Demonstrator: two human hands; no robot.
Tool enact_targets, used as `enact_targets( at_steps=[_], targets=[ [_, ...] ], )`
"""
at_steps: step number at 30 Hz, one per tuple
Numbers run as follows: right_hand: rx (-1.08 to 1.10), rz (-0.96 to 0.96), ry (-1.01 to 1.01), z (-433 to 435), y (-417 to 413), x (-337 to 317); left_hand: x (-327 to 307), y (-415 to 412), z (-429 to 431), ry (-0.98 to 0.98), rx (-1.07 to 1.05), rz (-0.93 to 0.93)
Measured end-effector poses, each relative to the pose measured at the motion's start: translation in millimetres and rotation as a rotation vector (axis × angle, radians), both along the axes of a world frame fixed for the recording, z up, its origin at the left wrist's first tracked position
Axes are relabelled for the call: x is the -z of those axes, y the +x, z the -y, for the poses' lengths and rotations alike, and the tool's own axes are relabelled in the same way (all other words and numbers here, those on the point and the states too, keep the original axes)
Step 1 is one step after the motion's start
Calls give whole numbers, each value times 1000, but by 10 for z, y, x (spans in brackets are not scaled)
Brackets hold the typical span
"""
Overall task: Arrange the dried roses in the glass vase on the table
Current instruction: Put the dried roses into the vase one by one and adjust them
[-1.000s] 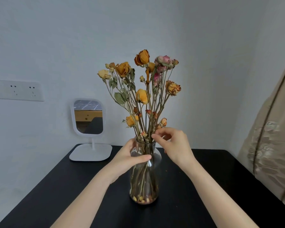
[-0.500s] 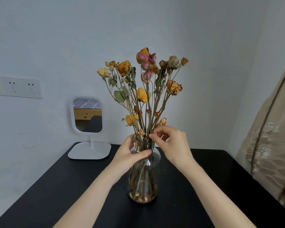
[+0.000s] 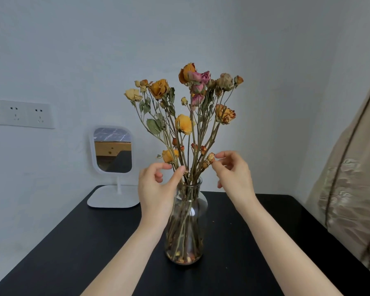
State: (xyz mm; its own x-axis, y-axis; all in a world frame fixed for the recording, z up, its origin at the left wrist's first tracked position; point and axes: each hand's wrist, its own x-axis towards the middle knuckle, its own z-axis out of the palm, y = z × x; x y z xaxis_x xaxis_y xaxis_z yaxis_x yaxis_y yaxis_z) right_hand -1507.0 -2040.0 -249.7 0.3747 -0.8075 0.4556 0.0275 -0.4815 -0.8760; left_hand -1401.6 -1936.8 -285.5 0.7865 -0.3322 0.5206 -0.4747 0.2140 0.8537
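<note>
Dried roses (image 3: 186, 116) in glass vase (image 3: 189, 212), L hand (image 3: 156, 189), R hand (image 3: 233, 176) flanking them

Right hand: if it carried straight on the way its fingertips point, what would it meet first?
The right hand points toward a small dried rosebud just off its fingertips. That likely comes first, then the stems. Depth is unclear.
</note>
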Motion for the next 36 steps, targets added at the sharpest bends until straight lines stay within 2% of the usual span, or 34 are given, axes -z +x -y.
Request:
enact_targets(
  at_steps=[2,5,12,18,27,33,36],
  targets=[
    [-69,-108,90,-3,11,9,24,16,-5,57,-7,-9],
    [-142,-244,94,-21,48,84,56,21,-5,104,20,-7],
    [-125,-210,-30,-44,141,89,53,39,57,101,30,22],
    [-141,-19,-52,-88,107,41,71,75,57,99,38,25],
    [-175,-181,-31,-66,8,155,114,92,42,103,66,5],
    [-147,-115,45,55,5,163,147,115,47,71,133,-149],
    [-153,-177,67,97,58,136,119,155,83,108,243,-206]
  ],
)
